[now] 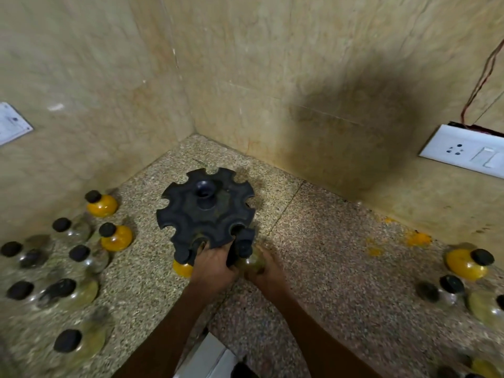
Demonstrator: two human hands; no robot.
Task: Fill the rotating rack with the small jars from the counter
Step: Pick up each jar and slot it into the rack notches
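Jars (81,253) crowded the desk's (313,241) left side, with more at its right edge. My left hand (214,264) gripped the near rim of the rotating rack (206,211), which stood toward the back corner. My right hand (263,270), just beside it, clasped a clear jar (249,259) at a lower slot. I judged seating it came next, needing its neck slid in.
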